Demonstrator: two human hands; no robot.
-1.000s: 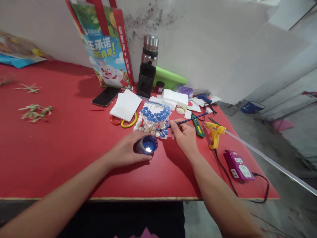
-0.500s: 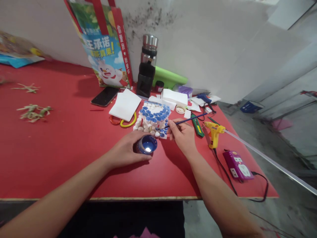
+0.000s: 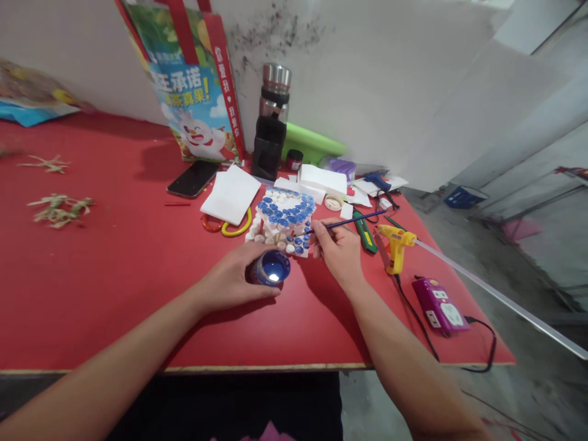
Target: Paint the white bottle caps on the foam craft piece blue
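Note:
My left hand (image 3: 239, 275) is wrapped round a small jar of blue paint (image 3: 272, 268), tilted so its mouth faces me. Between the thumb and fingers of my right hand (image 3: 337, 248) is a thin dark-blue paintbrush (image 3: 351, 219), its handle slanting up to the right. The brush tip is at the lower right part of a white craft model (image 3: 282, 214) covered in small round pieces, many painted blue, others white or pale. Whether the tip touches a piece, I cannot tell. The model sits on the red table just beyond the jar.
White sheets (image 3: 232, 193) lie over scissors (image 3: 236, 223) left of the model. A green utility knife (image 3: 365, 233), yellow glue gun (image 3: 395, 245) and purple power socket (image 3: 443, 306) are on the right. Behind stand a bottle (image 3: 275, 92) and a bag (image 3: 197, 92); a phone (image 3: 193, 179) lies nearby.
The brush tip has shifted slightly left over the lower part of the model. The whole view has slid a little; both hands keep their holds.

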